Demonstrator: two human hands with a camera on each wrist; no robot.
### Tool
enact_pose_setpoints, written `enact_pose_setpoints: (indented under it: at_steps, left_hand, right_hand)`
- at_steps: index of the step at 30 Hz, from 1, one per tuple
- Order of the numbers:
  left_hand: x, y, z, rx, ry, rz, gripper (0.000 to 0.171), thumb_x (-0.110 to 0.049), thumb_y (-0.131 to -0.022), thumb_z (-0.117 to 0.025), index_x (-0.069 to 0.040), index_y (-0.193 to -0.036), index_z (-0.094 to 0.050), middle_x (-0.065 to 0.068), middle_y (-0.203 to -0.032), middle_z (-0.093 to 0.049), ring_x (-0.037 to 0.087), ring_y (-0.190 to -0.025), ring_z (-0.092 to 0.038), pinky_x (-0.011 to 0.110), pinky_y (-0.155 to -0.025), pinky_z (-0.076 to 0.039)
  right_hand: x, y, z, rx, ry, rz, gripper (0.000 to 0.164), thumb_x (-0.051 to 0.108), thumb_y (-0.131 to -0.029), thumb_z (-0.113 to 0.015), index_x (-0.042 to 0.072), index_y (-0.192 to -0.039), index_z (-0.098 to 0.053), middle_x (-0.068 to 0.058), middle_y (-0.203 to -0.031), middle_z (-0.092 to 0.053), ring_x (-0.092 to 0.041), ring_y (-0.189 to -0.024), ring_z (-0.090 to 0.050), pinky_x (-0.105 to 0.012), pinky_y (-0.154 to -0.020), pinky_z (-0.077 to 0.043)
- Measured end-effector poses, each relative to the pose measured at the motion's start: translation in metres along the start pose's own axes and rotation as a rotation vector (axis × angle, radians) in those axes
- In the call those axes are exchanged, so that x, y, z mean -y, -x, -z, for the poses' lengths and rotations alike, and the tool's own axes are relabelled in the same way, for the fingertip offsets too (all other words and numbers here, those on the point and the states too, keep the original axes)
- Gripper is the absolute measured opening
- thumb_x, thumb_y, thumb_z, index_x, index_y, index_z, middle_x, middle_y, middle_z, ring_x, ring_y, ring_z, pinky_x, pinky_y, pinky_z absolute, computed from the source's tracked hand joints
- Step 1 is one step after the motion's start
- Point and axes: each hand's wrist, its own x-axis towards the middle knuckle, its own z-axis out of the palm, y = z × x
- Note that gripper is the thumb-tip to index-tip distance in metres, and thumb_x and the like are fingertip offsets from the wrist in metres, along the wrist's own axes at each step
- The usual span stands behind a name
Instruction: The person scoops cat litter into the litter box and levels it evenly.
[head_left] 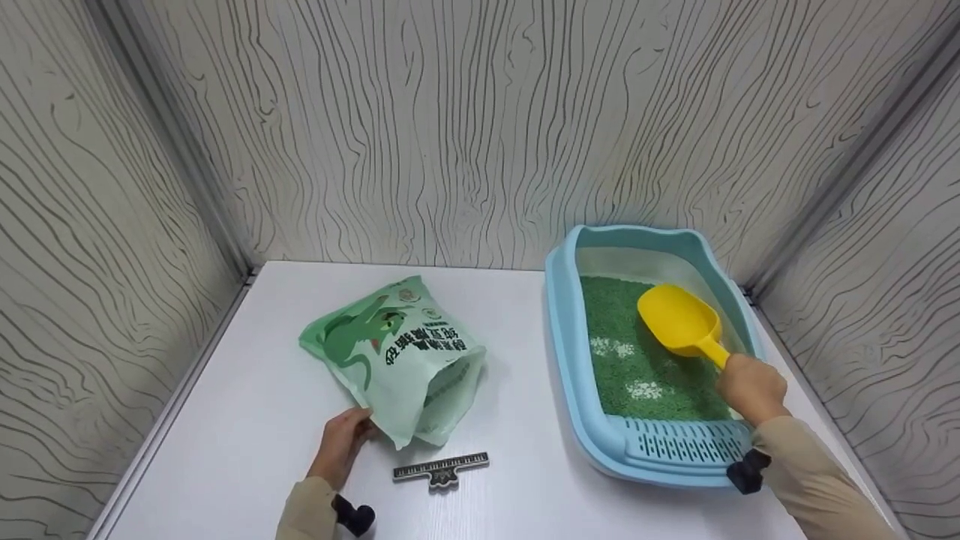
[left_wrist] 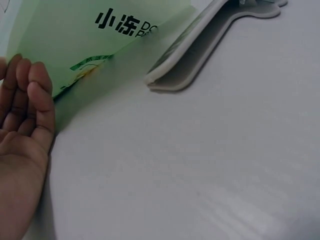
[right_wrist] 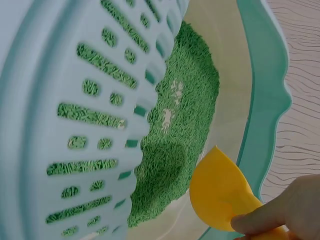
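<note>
My right hand (head_left: 752, 386) grips the handle of a yellow litter scoop (head_left: 677, 319); its thumb (right_wrist: 245, 222) lies along the base of the bowl in the right wrist view. The scoop is over a light blue litter box (head_left: 564, 337) holding green pellet litter (head_left: 622, 382). Whitish patches (head_left: 645, 390) show in the litter. At the left, my left hand (head_left: 343, 442) rests by the lower edge of a green cat litter bag (head_left: 409, 352) lying with its mouth towards me. Its fingers (left_wrist: 41, 97) are loosely bent against the bag in the left wrist view.
A black and grey bag clip (head_left: 441, 471) lies on the white table (head_left: 510, 390) in front of the bag. The box's slotted step (head_left: 682, 442) is on its near side. Wood-patterned panels (head_left: 420, 135) enclose the table at the back and sides.
</note>
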Motion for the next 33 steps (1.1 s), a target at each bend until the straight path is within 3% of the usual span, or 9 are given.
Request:
enact_pose_setpoints:
  at_steps: [7, 16, 22, 28, 33]
  left_hand:
    - [-0.001, -0.001, -0.001, 0.001, 0.021, 0.001, 0.023, -0.020, -0.095, -0.054, -0.001, -0.102, -0.065, -0.003, -0.086, -0.061, 0.010, -0.084, -0.058, 0.021, -0.076, -0.052]
    - [0.000, -0.003, -0.001, 0.003, 0.027, 0.003, 0.021, -0.020, -0.097, -0.052, -0.003, -0.099, -0.065, -0.003, -0.087, -0.060, 0.010, -0.085, -0.057, 0.022, -0.077, -0.052]
    - [-0.001, -0.002, 0.000, 0.006, 0.023, -0.016, 0.022, -0.021, -0.096, -0.054, -0.002, -0.098, -0.064, -0.003, -0.086, -0.060, 0.011, -0.084, -0.057, 0.022, -0.076, -0.051]
    - [0.000, -0.003, 0.000, 0.011, 0.019, -0.006, 0.021, -0.021, -0.096, -0.053, -0.003, -0.097, -0.065, -0.003, -0.086, -0.060, 0.011, -0.084, -0.057, 0.022, -0.077, -0.052]
    - [0.002, -0.004, 0.001, 0.013, 0.019, 0.007, 0.020, -0.020, -0.097, -0.051, -0.005, -0.096, -0.065, -0.005, -0.085, -0.061, 0.010, -0.084, -0.056, 0.023, -0.077, -0.051]
  right_hand:
    - [0.003, 0.005, 0.005, 0.116, -0.051, -0.042, 0.023, 0.009, -0.087, -0.051, -0.012, -0.093, -0.057, -0.013, -0.071, -0.053, -0.022, -0.061, -0.046, -0.030, -0.053, -0.037]
    - [-0.002, 0.011, 0.002, 0.223, -0.218, -0.033, 0.026, 0.014, -0.093, -0.045, -0.011, -0.098, -0.049, -0.009, -0.073, -0.048, -0.016, -0.059, -0.047, -0.026, -0.053, -0.042]
    - [-0.002, 0.015, 0.001, 0.235, -0.270, -0.026, 0.026, 0.015, -0.094, -0.046, -0.011, -0.099, -0.048, -0.009, -0.072, -0.051, -0.016, -0.058, -0.048, -0.027, -0.053, -0.043]
    - [0.001, 0.020, -0.002, 0.269, -0.407, -0.053, 0.030, 0.016, -0.097, -0.043, -0.012, -0.106, -0.044, -0.003, -0.064, -0.048, -0.013, -0.053, -0.046, -0.026, -0.052, -0.042]
    - [0.004, 0.024, -0.006, 0.224, -0.352, -0.058, 0.034, 0.022, -0.094, -0.047, -0.012, -0.102, -0.047, -0.003, -0.064, -0.045, -0.013, -0.052, -0.044, -0.027, -0.050, -0.040]
